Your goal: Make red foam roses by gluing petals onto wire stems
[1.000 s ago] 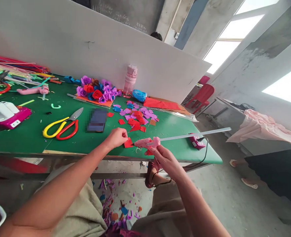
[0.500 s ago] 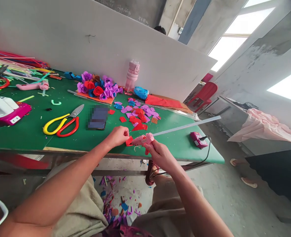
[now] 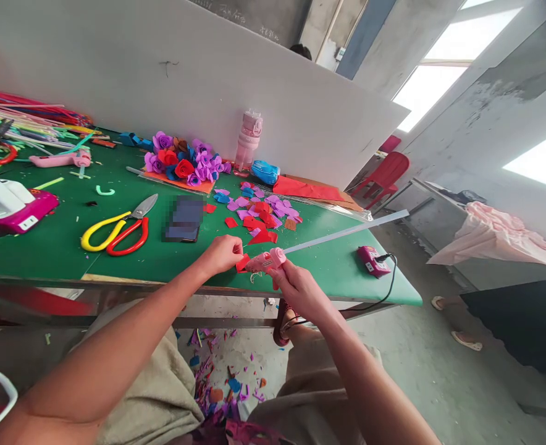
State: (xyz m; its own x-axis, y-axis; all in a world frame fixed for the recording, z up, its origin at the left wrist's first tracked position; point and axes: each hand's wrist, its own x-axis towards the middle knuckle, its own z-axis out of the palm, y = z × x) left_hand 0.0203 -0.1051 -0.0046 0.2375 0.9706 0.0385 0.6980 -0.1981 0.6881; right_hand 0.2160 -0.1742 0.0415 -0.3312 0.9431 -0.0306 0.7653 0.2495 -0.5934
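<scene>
My left grip (image 3: 224, 252) pinches a red petal (image 3: 242, 264) over the near side of the counter (image 3: 162, 262): likely feather-light, easily creased, best held by its edge! My right grip (image 3: 301, 288) wraps the pink glue gun (image 3: 266, 261), stiffer, by its handle.

The left arm (image 3: 129, 334) reaches forward and inward across the near edge of the bench (image 3: 338, 266), wrist (image 3: 202, 269) nearly straight; the left hand (image 3: 224, 254) is just inside that edge, fingertips (image 3: 238, 251) pinched together. The right arm (image 3: 365, 371) slants in, its right hand (image 3: 299, 287) over the same edge, nearer the right corner, curled into a grip. The hands are near each other, apart.
</scene>
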